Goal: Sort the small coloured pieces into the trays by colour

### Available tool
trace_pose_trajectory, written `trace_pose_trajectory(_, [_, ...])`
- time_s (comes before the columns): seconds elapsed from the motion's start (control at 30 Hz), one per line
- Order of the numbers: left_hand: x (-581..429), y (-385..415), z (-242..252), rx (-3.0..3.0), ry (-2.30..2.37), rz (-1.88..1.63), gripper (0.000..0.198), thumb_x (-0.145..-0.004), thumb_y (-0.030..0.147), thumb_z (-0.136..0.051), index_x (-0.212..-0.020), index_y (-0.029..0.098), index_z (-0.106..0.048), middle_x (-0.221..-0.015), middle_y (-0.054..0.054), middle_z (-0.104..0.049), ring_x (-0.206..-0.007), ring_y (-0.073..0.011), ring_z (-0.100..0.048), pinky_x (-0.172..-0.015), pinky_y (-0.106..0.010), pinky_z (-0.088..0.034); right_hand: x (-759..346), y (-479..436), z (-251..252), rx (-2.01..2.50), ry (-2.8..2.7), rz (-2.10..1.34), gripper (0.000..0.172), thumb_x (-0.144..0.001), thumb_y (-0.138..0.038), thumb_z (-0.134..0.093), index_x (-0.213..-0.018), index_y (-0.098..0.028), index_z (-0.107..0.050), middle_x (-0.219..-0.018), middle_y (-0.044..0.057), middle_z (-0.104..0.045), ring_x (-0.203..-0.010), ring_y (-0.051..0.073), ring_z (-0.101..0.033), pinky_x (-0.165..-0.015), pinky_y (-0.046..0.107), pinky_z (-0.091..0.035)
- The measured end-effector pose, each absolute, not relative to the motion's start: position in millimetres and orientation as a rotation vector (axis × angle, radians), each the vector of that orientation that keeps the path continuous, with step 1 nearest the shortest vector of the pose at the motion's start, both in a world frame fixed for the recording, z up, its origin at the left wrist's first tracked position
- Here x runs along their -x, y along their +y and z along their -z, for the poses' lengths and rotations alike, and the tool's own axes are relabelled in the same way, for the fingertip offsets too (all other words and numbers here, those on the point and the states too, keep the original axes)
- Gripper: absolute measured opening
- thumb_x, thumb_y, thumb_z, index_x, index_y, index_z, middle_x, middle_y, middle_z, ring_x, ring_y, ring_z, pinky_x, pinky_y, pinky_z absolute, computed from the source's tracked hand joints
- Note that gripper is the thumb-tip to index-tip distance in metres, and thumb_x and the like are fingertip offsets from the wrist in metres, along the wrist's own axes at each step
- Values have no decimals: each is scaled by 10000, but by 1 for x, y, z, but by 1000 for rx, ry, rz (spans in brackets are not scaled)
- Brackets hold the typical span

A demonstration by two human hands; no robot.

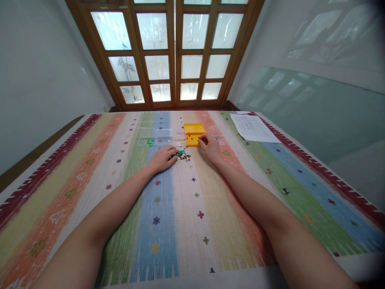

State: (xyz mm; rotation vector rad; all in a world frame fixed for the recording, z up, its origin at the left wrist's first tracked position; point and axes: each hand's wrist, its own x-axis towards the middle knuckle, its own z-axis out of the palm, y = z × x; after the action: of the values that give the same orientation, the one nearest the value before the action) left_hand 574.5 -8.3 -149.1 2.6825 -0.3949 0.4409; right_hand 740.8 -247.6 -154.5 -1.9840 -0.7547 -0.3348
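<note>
A small heap of tiny coloured beads (pixel 183 155) lies on the striped cloth (pixel 192 208). My left hand (pixel 163 157) rests palm down beside the heap, fingertips curled at its left edge. My right hand (pixel 209 146) is pinched at the right rim of a small orange tray (pixel 194 134) that holds a few dark beads. What the pinch holds is too small to make out. Left of the orange tray stand clear plastic trays (pixel 155 137), one with green beads (pixel 150 141) in it.
A printed sheet of paper (pixel 252 127) lies at the far right of the table. Another clear tray (pixel 219 132) sits right of the orange one. Wooden-framed frosted glass doors (pixel 174 52) stand behind the table, with white walls on both sides.
</note>
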Motion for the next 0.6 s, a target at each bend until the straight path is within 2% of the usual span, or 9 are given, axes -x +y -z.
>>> trace_pose_trajectory(0.27, [-576, -7, 152, -2682, -412, -441, 332, -1046, 344, -520, -1296, 241, -713, -1328, -90, -688, -1253, -254, -621, -1118, -441, -494, -754, -249, 162, 1899, -649, 289, 181, -880, -271, -601, -985, -187, -721, -1007, 101, -776, -892, 236, -692, -849, 385, -555])
trace_pose_trajectory(0.6, [-575, -7, 152, -2695, -406, -447, 340, -1048, 345, -513, -1297, 238, -719, -1333, -94, -686, -1251, -254, -621, -1119, -449, -499, -758, -248, 168, 1890, -658, 320, 272, -911, -270, -573, -1104, -185, -745, -1106, 112, -783, -980, 253, -715, -897, 407, -562])
